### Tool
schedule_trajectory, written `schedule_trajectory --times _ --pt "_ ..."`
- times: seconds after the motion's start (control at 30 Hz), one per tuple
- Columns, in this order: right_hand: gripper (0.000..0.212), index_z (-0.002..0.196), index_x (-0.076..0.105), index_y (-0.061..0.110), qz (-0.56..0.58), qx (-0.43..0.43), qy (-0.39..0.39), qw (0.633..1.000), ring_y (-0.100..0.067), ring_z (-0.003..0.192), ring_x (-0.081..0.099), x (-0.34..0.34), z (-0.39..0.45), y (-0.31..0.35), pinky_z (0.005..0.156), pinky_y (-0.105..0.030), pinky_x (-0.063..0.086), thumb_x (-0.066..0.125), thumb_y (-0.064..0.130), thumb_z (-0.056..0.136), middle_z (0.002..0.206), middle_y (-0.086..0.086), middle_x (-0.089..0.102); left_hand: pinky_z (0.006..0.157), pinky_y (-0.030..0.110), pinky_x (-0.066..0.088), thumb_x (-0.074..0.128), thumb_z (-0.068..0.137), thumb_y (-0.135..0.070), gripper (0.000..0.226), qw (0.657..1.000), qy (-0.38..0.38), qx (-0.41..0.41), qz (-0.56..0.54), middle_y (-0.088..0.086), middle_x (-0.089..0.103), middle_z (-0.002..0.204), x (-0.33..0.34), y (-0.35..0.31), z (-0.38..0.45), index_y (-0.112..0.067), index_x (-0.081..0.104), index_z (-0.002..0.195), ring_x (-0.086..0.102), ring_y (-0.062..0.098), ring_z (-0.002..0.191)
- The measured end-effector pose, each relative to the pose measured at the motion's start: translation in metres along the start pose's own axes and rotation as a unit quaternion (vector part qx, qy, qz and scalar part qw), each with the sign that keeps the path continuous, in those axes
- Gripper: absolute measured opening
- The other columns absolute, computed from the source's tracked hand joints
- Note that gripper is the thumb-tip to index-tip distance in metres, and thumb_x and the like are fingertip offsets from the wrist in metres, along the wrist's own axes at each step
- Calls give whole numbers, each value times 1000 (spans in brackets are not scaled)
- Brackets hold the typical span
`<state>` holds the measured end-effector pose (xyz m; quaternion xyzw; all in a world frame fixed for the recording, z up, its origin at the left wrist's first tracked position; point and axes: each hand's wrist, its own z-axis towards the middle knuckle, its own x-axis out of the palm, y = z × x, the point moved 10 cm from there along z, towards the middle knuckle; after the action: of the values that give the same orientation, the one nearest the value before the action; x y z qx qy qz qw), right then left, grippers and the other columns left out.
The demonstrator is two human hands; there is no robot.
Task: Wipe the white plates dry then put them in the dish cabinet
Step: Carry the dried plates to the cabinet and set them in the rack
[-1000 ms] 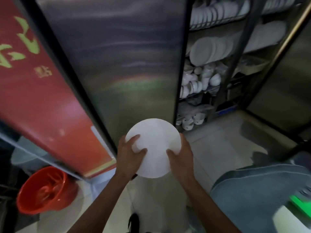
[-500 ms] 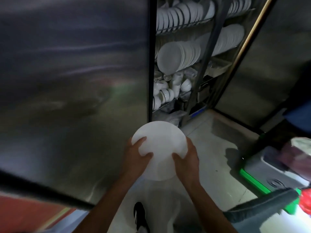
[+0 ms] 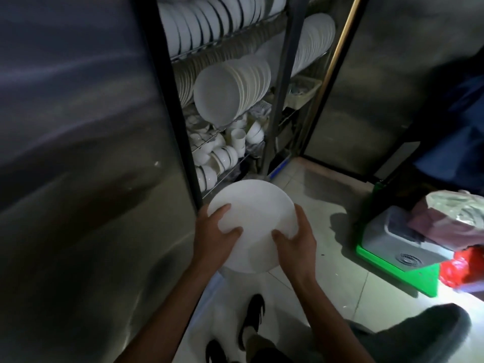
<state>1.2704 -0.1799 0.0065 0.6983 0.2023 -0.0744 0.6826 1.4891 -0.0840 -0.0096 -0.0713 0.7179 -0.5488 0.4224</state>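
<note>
Plate: white plate [image 3: 252, 221] was held out flat at waist height, in front of the open cabinet and above the floor [image 3: 327, 258].
Hands: left hand [image 3: 213, 238] gripped the near-left rim, thumb curled over the top; right hand [image 3: 297, 241] gripped the near-right rim the same way. The two-sided hold likely kept the plate level while carried.
Cabinet: dish cabinet [image 3: 285, 74] stood just ahead, doors open, racks full.
Stored plates: row of plates [image 3: 230, 93] stood on edge in the middle rack, probably so they drain and pack tightly.
Bowls: small bowls [image 3: 222, 155] sat on the lower rack.
Stage: plate looked wiped, not yet racked.
</note>
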Motion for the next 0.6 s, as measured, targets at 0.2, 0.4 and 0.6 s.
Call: schedule_trajectory --times 0.2,0.4,0.6 --pt "74 144 38 44 28 18 -19 999 3 93 53 -1 77 4 73 -19 43 70 13 84 110 32 49 110 45 41 80 75 -29 59 1000 16 14 14 -3 32 151 32 -36 74 -34 60 131 35 20 138" --pt "75 147 38 42 50 21 -14 998 10 91 51 -5 152 11 68 -8 39 71 14 86 121 24 48 105 40 46 77 76 -34 54 1000 2 22 -13 -12 35 143 57 -65 132 -39 61 127 40 13 130" --pt "73 143 39 48 62 -28 23 997 9 93 52 7 200 46 69 -3 38 68 10 87 115 30 51 102 41 48 78 73 -32 54 999 -30 -6 -42 -10 38 143 56 -72 174 -39 64 124 44 14 128"
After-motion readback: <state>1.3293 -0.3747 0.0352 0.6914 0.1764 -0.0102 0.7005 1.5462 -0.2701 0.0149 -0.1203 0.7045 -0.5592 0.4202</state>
